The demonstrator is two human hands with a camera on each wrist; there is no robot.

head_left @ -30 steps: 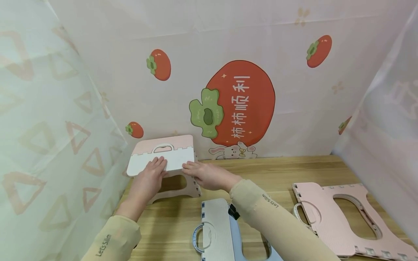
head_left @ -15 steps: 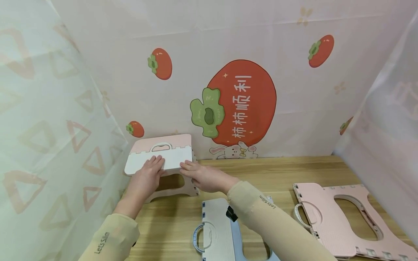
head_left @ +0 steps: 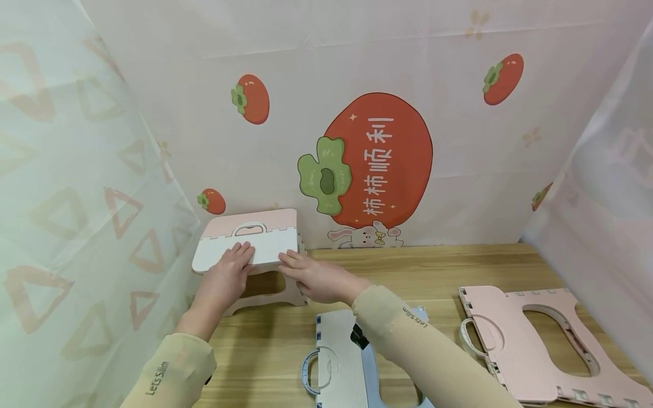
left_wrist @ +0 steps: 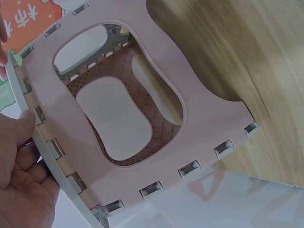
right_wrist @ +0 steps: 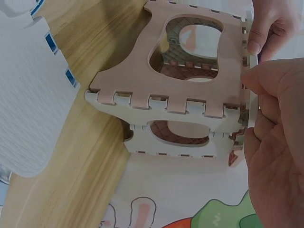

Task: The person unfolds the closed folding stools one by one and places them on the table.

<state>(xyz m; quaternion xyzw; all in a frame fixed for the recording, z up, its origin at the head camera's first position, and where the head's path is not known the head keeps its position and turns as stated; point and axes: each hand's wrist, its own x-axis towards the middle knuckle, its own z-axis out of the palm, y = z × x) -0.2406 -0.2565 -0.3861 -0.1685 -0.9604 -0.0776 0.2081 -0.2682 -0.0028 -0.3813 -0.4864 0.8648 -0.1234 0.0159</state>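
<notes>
Currently the pink-and-white stool [head_left: 272,247] stands beneath the left hand [head_left: 228,276] and right hand [head_left: 317,277], set apart, extended fingers resting along its near edge; it sits slightly farther left than a second ago.

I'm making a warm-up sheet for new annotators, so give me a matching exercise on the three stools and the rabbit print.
Things
1. pink-and-white stool
2. blue-and-white stool
3. all-pink folded panel stool
4. rabbit print

Place or state
A. below the largest persimmon
B. folded, farthest right in the head view
C. standing unfolded
D. folded, between the other two stools

Pairs: 1-C, 2-D, 3-B, 4-A
</notes>
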